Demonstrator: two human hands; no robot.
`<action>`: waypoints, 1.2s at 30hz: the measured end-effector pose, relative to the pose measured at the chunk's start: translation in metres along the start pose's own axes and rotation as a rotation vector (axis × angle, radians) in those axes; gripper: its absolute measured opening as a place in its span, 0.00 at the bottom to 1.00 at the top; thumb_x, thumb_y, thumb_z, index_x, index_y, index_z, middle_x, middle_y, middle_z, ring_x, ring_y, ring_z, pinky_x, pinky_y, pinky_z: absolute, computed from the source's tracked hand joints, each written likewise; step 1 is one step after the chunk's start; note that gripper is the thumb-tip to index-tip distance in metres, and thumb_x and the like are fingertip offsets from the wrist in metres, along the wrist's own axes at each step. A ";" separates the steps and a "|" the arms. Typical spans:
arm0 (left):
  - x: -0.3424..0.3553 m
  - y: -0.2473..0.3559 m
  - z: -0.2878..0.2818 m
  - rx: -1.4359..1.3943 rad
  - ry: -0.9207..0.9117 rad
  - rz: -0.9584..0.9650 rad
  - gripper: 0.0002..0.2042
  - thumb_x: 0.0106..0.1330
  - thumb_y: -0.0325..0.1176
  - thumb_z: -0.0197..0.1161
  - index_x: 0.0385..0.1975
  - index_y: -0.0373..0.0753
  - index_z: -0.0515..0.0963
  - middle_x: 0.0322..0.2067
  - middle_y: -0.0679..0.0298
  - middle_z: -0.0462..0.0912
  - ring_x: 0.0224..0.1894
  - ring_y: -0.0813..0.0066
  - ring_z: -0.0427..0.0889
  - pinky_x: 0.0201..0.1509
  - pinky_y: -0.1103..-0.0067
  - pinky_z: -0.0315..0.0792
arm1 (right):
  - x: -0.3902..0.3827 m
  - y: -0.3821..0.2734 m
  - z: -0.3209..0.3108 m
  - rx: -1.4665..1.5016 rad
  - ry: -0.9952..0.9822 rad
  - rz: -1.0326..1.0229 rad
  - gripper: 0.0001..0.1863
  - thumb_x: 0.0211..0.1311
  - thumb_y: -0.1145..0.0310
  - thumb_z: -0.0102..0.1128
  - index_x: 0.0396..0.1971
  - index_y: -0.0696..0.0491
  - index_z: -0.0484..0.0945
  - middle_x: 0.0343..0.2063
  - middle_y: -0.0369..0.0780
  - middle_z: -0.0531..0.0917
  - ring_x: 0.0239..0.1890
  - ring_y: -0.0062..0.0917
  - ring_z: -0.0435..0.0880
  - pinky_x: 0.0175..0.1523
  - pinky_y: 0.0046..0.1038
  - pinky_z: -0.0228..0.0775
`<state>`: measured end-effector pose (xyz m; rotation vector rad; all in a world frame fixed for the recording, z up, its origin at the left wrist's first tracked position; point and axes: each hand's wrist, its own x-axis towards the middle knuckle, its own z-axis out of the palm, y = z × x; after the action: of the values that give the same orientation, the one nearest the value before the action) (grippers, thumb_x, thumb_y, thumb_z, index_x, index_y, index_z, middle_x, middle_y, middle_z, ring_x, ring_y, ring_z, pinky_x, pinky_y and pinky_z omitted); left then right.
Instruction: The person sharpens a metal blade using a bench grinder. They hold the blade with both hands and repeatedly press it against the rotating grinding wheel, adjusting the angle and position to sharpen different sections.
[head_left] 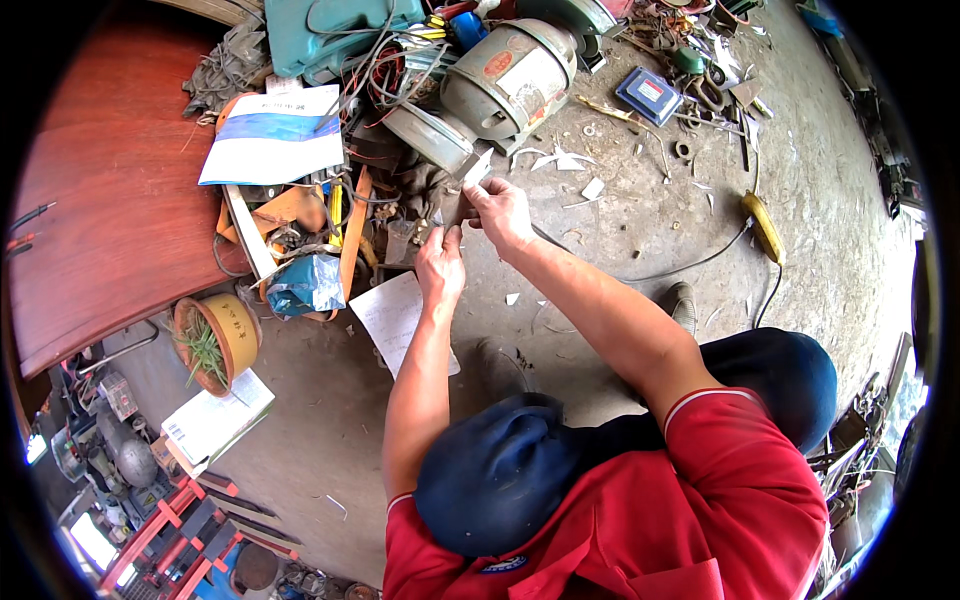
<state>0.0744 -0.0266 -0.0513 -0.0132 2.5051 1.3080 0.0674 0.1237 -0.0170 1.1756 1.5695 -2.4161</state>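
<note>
My right hand (500,215) pinches a small pale flat piece (475,172) at the lower end of a grey machine's narrow housing (425,135), beside its barrel-shaped metal body (500,80). Just below and to the left, my left hand (440,262) has its thumb and fingers closed near a small dark piece between the two hands; whether they grip it is unclear. A sheet of paper with writing (390,315) lies on the floor beneath my left forearm. Both my forearms reach up from my bent knees.
At left are a red-brown wooden top (110,190), a potted plant (215,335), papers and tools. A cluttered pile with a teal case (330,30) surrounds the machine. Right, on the scrap-strewn concrete floor (680,230), lie a blue box (648,92) and a yellow corded tool (762,225).
</note>
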 end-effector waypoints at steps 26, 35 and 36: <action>-0.032 0.012 -0.022 -0.150 0.059 -0.038 0.16 0.74 0.38 0.55 0.29 0.32 0.77 0.18 0.61 0.79 0.21 0.72 0.76 0.28 0.72 0.70 | -0.016 0.019 0.017 -0.020 -0.081 -0.021 0.13 0.67 0.63 0.66 0.31 0.59 0.80 0.25 0.36 0.84 0.24 0.18 0.80 0.29 0.25 0.76; -0.020 0.014 -0.018 0.004 0.030 -0.051 0.19 0.73 0.44 0.55 0.27 0.33 0.75 0.17 0.54 0.76 0.22 0.58 0.76 0.30 0.64 0.68 | -0.011 0.007 0.009 -0.053 -0.064 -0.004 0.12 0.68 0.63 0.65 0.32 0.58 0.81 0.27 0.37 0.85 0.26 0.18 0.82 0.30 0.22 0.77; -0.019 0.014 -0.017 -0.002 0.028 -0.066 0.19 0.73 0.44 0.55 0.28 0.32 0.75 0.16 0.54 0.76 0.22 0.57 0.76 0.31 0.64 0.68 | -0.011 0.006 0.009 -0.057 -0.058 -0.004 0.13 0.68 0.63 0.65 0.32 0.58 0.81 0.27 0.37 0.85 0.26 0.19 0.82 0.30 0.22 0.77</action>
<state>0.0861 -0.0348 -0.0261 -0.1146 2.5037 1.2925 0.0726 0.1096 -0.0131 1.0841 1.6138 -2.3689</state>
